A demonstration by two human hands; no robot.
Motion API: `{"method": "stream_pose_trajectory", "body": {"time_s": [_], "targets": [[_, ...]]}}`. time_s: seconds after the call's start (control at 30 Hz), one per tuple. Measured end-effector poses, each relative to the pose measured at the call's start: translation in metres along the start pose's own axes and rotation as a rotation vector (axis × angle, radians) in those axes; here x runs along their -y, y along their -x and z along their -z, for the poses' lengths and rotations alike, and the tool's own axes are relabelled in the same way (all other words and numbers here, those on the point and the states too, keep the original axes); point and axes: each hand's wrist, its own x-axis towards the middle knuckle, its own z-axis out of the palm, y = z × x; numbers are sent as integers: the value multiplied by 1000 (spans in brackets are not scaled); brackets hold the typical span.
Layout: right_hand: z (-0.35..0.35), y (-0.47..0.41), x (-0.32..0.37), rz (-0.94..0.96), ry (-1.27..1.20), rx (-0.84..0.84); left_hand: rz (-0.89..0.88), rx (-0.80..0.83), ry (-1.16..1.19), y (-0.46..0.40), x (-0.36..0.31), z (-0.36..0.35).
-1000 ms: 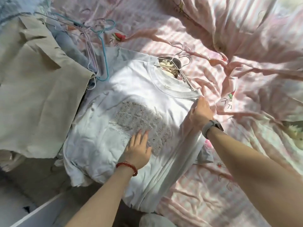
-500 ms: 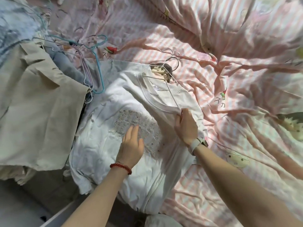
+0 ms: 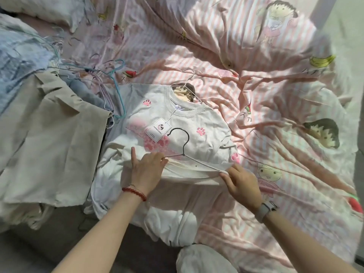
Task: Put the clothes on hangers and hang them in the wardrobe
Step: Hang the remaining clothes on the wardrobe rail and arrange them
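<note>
- Hanger [image 3: 189, 156] lying on white T-shirt [image 3: 197, 138]
- Left hand [image 3: 146, 170] gripping its left arm
- Right hand [image 3: 241, 184] pinching its right tip, both forearms reaching forward

Two bare forearms are showing, with no sleeves reaching the wrists. The left hand [image 3: 146, 170] is wearing a red beaded bracelet [image 3: 134, 192] beside a thin pale string. The right hand [image 3: 243, 186] is wearing a grey smartwatch [image 3: 266, 210] with a matching band.

Rumpled pink-striped cartoon bedsheet [image 3: 216, 62] under sunlight, pale pillow [image 3: 59, 12] at far left corner
</note>
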Motion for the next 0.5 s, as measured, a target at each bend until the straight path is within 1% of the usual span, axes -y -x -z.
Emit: {"method": "stream_pose_trajectory", "body": {"time_s": [0.03,0.1,0.2,0.27,0.33,0.4,0.5], "targets": [[2,0,2,12,29,-6,18,69,32,10,2,1],[2,-3,12,43,57,-13,74,153,195,35,13,4],[-5,-11,37,86,12,5,185,130,387,86,37,3],[-15,-13,64,157,2,43,291,61,482,124,54,0],[-29,-10,96,276,4,91,428,-46,535,164,73,-5],[-44,-2,133,388,13,155,567,-171,538,206,92,-10],[-62,20,188,585,1,272,755,-405,519,277,115,-20]]}}
